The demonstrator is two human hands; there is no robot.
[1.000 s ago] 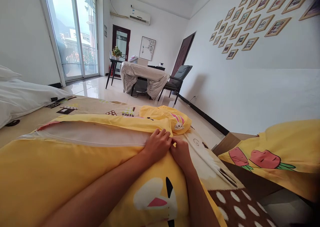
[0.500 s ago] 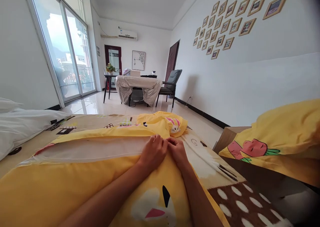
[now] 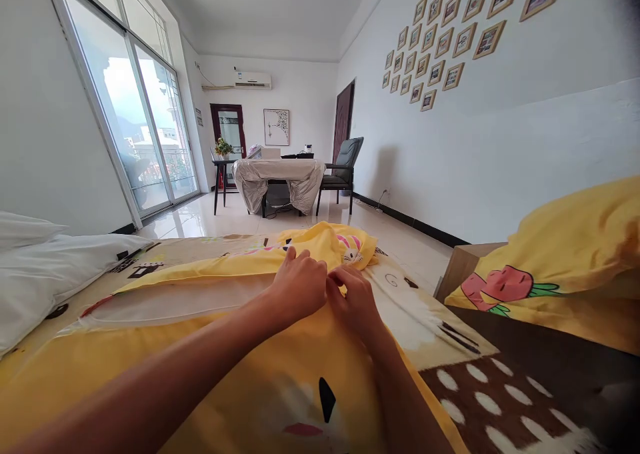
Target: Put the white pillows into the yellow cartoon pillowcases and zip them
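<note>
A yellow duvet cover (image 3: 200,357) with rabbit prints is spread across the bed in front of me. A long slit in it gapes to the left of my hands and shows white cloth (image 3: 175,301) inside. At the slit's right end, my left hand (image 3: 303,282) is closed on the cover's edge, knuckles up. My right hand (image 3: 355,294) pinches the same edge right beside it, thumb and forefinger together. The fingertips nearly touch, and whether a zip pull lies between them is hidden. Beyond the hands, part of the cover is bunched up.
Under the cover lies a patterned blanket (image 3: 485,391). White bedding (image 3: 65,261) is at the left. More yellow cloth (image 3: 575,254) with carrot prints hangs over a wooden board (image 3: 460,267) on the right. A draped table (image 3: 277,169) and an office chair (image 3: 345,164) stand farther off.
My left hand has lifted slightly and turned, its wrist now higher over the slit. The right hand stays at the edge, its fingers more curled. The view has tilted up a little.
</note>
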